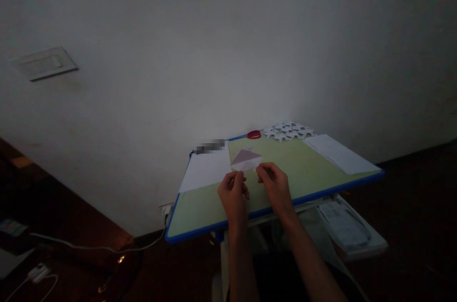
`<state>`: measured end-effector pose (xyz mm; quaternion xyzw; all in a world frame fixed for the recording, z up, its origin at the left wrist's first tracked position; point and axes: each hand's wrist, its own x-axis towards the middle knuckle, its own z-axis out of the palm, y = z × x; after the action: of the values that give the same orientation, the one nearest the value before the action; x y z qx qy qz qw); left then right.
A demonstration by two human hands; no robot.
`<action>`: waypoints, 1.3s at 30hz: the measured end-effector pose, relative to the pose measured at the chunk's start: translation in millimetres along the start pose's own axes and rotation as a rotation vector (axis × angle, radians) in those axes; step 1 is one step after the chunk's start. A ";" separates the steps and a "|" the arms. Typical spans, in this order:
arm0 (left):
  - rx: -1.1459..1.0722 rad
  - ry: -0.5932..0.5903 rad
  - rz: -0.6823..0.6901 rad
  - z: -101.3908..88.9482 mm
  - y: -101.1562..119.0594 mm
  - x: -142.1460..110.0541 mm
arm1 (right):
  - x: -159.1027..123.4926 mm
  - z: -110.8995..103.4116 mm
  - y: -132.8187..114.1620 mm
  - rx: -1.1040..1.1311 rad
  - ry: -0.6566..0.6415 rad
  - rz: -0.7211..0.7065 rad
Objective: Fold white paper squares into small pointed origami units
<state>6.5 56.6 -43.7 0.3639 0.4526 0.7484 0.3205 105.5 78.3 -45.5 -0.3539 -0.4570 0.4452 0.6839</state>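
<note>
A small white piece of paper [246,159], folded with a pointed top, is held up over the green tabletop between my two hands. My left hand [233,190] pinches its lower left edge, fingers curled. At the lower right corner, my right hand [274,180] grips it between thumb and fingers. The upper part of the paper looks darker than the strip along its bottom. Exact fold lines are too dim to make out.
The table [303,164] has a blue rim. On it lie a white sheet [205,171], red-handled scissors [253,134], several small folded papers [289,131] and a stack of white paper [342,153]. A wall stands behind; a drawer [352,228] juts out below right.
</note>
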 end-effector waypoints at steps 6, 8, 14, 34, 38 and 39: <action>0.002 -0.019 0.018 -0.3 0.6 -1.1 | -1.2 -0.8 -0.1 0.015 0.004 0.005; -0.001 -0.019 0.023 0.0 1.1 -1.7 | -1.2 -1.0 0.7 0.015 0.003 0.005; 0.010 -0.010 0.031 0.2 2.1 -2.7 | -0.8 -1.2 1.9 0.007 -0.005 -0.019; -0.012 0.012 0.097 -4.8 -5.4 0.5 | -1.8 -1.9 3.0 -0.038 -0.047 -0.038; -0.020 0.011 0.111 -3.9 -4.0 -0.3 | -2.6 -1.2 1.9 -0.019 -0.043 -0.031; -0.031 0.014 0.105 -3.3 -3.3 -0.5 | -2.8 -0.9 1.4 -0.011 -0.042 -0.025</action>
<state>4.5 56.0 -48.0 0.3771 0.4234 0.7735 0.2832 105.4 76.1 -47.9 -0.3425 -0.4781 0.4416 0.6776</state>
